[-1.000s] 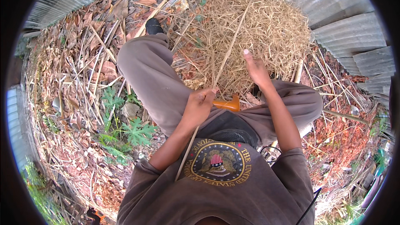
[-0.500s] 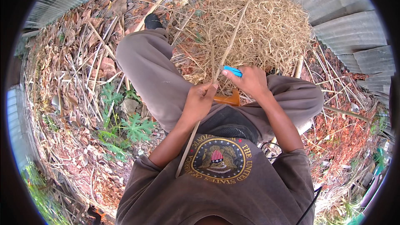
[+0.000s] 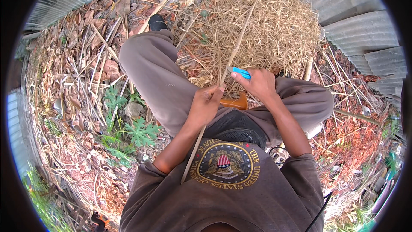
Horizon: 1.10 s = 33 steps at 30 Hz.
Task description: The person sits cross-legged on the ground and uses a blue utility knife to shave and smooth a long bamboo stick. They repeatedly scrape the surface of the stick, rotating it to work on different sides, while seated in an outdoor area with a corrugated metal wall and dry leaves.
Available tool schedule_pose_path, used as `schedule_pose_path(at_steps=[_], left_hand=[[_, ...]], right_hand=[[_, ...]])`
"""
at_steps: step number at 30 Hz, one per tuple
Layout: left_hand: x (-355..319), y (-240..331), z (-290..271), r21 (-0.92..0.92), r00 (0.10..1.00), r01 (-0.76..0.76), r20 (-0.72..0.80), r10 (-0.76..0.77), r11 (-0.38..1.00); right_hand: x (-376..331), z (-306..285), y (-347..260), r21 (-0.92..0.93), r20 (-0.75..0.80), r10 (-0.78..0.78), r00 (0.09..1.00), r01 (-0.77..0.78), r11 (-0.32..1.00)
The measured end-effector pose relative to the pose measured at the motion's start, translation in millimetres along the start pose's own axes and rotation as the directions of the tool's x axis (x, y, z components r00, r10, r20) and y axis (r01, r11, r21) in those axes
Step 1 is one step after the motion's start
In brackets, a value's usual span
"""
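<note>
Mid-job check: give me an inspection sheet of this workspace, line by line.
Surface: uneven ground with dry leaves.
Job's things: a long stick, its far part over the straw pile; a blue tool, its gray tip at the stick, contact unclear.
Clutter: orange handle just beyond the waist; leafy plant at left.
Grips: left grip closed on the stick; right grip closed on the blue tool.
Cables: black cord by the shirt's right side.
Surroundings: corrugated metal sheets.

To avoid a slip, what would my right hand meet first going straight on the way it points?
Most likely the tan strip held in the left hand: the blue-handled knife in the right hand points at it, apparently touching, though depth is unclear.
</note>
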<state>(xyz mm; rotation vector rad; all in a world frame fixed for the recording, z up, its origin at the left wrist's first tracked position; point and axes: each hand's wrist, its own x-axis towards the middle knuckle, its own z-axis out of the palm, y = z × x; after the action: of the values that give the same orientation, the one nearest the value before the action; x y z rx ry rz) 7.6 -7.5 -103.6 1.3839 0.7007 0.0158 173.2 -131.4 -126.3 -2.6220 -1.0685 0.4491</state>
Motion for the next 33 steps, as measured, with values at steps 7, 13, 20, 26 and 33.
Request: schedule_pose_path(at_steps=[7,13,20,26,33], left_hand=[[2.2,-7.0,0.2,0.024,1.000,-0.028,-0.003,0.029,0.999],[0.0,-2.6,1.2,0.109,1.000,0.002,-0.021,0.000,0.994],[3.6,-11.5,5.6,0.051,1.000,-0.028,-0.003,0.028,0.998],[2.1,-5.9,0.8,-0.014,0.999,-0.034,-0.009,0.034,0.999],[2.0,-9.1,1.5,-0.014,0.998,-0.042,-0.038,0.041,0.999]], right_hand=[[0.4,4.7,1.6,-0.030,-0.034,-0.005,0.999,0.004,1.000],[7.9,18.4,10.7,-0.123,-0.120,-0.094,0.988,0.079,0.989],[46.7,-8.4,31.2,-0.173,-0.071,-0.044,0.997,0.031,0.984],[19.3,-6.6,6.5,-0.099,0.073,-0.062,0.995,0.069,0.993],[14.5,3.8,-0.6,-0.036,0.061,-0.029,0.998,0.031,0.999]])
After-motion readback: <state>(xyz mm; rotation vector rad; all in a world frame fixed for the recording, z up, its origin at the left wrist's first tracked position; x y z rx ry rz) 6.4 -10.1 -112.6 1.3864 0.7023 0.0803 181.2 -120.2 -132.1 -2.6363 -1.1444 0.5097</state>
